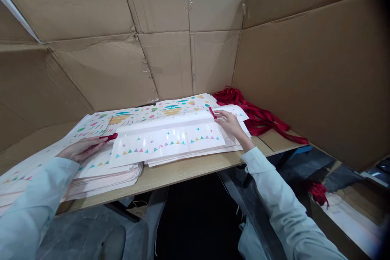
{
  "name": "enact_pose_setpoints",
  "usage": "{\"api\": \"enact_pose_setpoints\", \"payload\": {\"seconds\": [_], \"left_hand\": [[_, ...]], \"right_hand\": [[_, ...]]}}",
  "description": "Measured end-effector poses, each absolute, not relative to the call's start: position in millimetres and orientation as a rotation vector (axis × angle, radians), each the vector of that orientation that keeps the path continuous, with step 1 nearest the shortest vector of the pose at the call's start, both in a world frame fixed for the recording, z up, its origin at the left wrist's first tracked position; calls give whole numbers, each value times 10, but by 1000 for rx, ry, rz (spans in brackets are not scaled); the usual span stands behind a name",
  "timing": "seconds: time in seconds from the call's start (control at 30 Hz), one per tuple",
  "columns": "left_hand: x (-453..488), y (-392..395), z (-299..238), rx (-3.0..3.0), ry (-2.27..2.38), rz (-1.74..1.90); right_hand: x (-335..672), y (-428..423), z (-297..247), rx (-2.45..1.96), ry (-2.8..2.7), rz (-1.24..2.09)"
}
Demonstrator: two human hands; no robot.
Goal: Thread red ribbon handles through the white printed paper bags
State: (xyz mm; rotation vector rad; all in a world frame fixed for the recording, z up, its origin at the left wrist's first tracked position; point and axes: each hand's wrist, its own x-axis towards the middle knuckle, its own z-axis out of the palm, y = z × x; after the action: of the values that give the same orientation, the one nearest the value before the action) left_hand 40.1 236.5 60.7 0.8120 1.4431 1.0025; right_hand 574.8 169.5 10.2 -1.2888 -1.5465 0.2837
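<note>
Over printed paper bags (170, 142), left hand (81, 149) and right hand (227, 124) pinch red ribbon ends (110, 137).

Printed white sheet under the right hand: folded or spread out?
Folded, it seems: the printed white sheet lies flat on the stack, with a lengthwise crease across it and a doubled-over panel showing bunting print. The right hand rests on its far end.

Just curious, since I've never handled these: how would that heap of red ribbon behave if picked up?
The red ribbon looks floppy, since it lies in loose, slumped folds. It probably feels light, as its strips look thin and narrow. Its slight sheen suggests it may slip.
</note>
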Motion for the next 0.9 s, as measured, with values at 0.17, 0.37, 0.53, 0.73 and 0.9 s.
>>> {"api": "enact_pose_setpoints", "payload": {"seconds": [0.17, 0.37, 0.53, 0.73, 0.9], "left_hand": [[450, 2326, 673, 760, 1452, 979], [372, 2347, 632, 705, 1432, 1023], [280, 2353, 613, 800, 1448, 962], [261, 2308, 672, 840, 1514, 973], [282, 2324, 665, 818, 1529, 993]], "right_hand": [[5770, 1721, 60, -1272, -1524, 297], [5764, 1697, 80, -1270, -1518, 321], [5714, 1650, 118, -1325, -1481, 271], [5692, 1678, 93, -1314, -1458, 262], [5713, 1693, 80, -1310, -1473, 262]]}}
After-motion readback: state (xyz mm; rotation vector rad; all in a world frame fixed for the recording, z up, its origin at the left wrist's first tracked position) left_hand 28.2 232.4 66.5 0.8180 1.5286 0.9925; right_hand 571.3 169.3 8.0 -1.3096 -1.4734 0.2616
